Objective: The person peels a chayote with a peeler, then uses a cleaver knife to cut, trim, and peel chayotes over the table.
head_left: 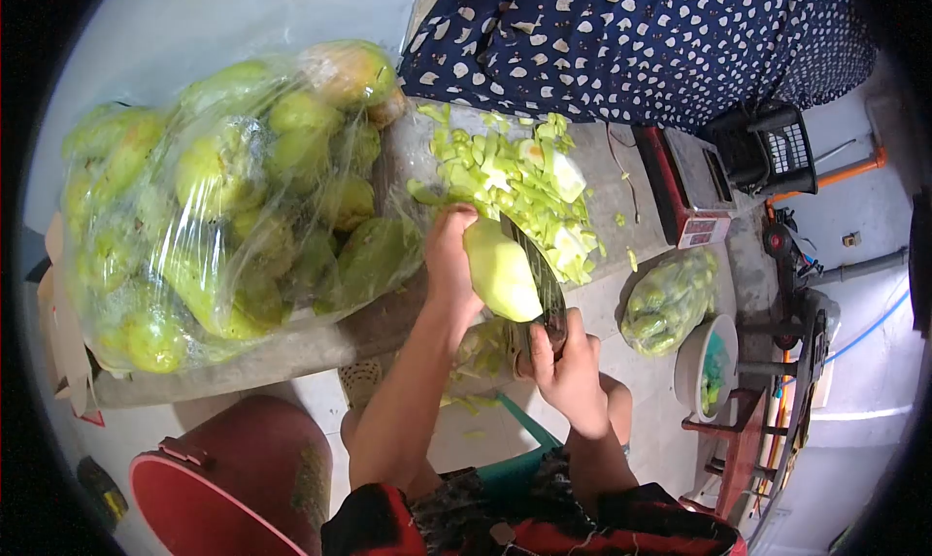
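My left hand (453, 265) is wrapped round the upper left side of a peeled, pale green fruit (500, 269). My right hand (571, 371) grips the handle of a dark-bladed knife (544, 279), whose blade lies along the right side of the fruit. Beyond the fruit, a heap of green peelings (485, 163) spreads over the grey counter (614, 182). To the left, a large clear plastic bag (228, 206) holds several unpeeled green fruits.
A red bin (233, 459) stands at lower left. At right are a red scale (684, 187), a black crate (777, 153), a bag of green produce (670, 303) and a white basin (696, 367). A dark patterned cloth (621, 41) hangs behind the counter.
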Action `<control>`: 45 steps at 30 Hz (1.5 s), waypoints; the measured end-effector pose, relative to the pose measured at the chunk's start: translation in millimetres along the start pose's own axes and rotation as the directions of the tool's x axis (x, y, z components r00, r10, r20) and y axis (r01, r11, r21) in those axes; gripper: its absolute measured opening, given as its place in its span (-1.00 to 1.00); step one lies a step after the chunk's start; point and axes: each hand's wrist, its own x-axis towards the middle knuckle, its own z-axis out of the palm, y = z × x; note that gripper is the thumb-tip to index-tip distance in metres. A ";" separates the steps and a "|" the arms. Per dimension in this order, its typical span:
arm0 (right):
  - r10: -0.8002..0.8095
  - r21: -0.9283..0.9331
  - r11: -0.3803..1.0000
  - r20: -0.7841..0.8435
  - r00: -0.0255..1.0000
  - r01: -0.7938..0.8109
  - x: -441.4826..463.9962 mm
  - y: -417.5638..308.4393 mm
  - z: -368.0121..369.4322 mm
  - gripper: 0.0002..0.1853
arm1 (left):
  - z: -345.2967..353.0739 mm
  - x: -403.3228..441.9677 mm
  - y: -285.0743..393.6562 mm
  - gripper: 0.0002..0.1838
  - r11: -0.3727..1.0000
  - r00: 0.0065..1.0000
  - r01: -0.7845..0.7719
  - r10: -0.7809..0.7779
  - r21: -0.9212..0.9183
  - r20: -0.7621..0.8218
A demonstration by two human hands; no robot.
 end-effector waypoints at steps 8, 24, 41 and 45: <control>-0.008 -0.040 0.999 0.021 1.000 0.008 -0.8 4.6 2.5 -0.76 | 5.0 -4.6 -6.4 -0.85 0.989 0.997 0.080 -0.079 -0.127 0.016; 0.113 0.685 0.723 0.017 0.993 -0.094 -1.6 24.2 -33.4 -0.80 | 18.9 -29.9 12.6 -0.41 0.945 0.832 -0.082 -0.109 0.316 0.544; 0.142 0.672 0.695 0.221 0.965 -0.256 4.1 34.0 -42.7 -0.84 | 35.7 -35.6 33.7 -0.52 0.797 0.844 -0.275 -0.067 0.537 0.532; 0.102 0.559 0.829 -0.164 0.981 0.008 -5.3 44.6 -0.7 -0.86 | 32.3 -34.6 -5.8 -0.51 0.982 0.908 -0.093 0.015 0.166 0.420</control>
